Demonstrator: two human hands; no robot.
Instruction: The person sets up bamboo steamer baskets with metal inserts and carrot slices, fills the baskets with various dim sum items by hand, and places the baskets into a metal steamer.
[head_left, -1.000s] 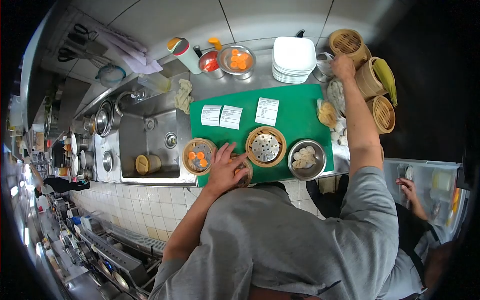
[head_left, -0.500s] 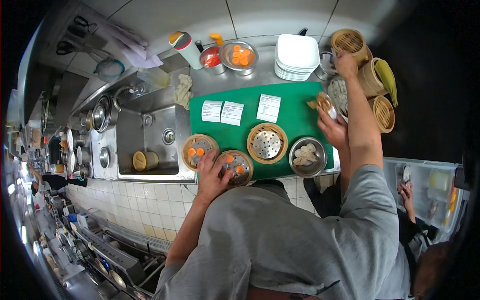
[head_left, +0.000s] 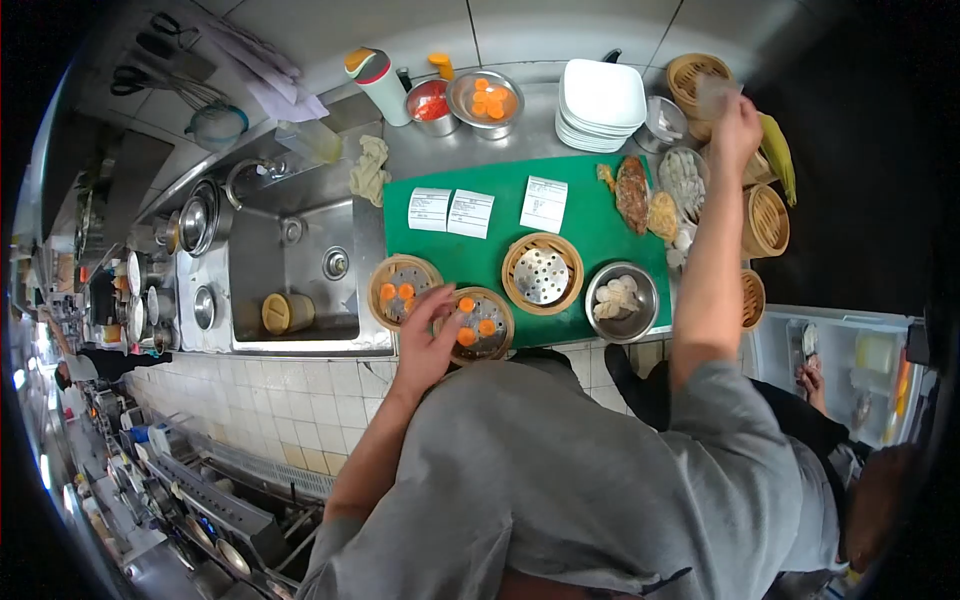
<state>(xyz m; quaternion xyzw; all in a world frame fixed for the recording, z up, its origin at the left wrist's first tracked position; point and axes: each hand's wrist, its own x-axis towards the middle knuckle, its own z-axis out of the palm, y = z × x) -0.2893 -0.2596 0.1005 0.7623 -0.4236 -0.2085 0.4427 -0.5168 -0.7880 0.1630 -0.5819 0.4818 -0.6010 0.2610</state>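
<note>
My left hand (head_left: pixel 428 338) hovers at the left rim of a round bamboo steamer (head_left: pixel 508 345), thumb and fingers apart. Several orange carrot slices (head_left: pixel 487 327) lie in that steamer. Just left of it, a second bamboo steamer (head_left: pixel 375 285) also holds carrot slices. A third steamer (head_left: pixel 543 275) has only a perforated metal base showing. My right hand (head_left: pixel 738 128), raised at the back right, pinches a thin translucent sheet (head_left: pixel 714 95), blurred, in front of a stacked bamboo steamer (head_left: pixel 690 72).
On the green board (head_left: pixel 480 265) lie paper tickets (head_left: pixel 545 204), a browned piece of meat (head_left: pixel 631 195) and a metal bowl (head_left: pixel 648 320) of pale pieces. White plates (head_left: pixel 602 95) stand behind. A sink (head_left: pixel 295 320) is left. A co-worker's hand (head_left: pixel 812 382) reaches into an open drawer (head_left: pixel 870 410) at right.
My right hand has lifted a translucent sheet at the back right. My left hand has drawn back from the carrot slices. A co-worker's hand has left browned food on the board and withdrawn.
</note>
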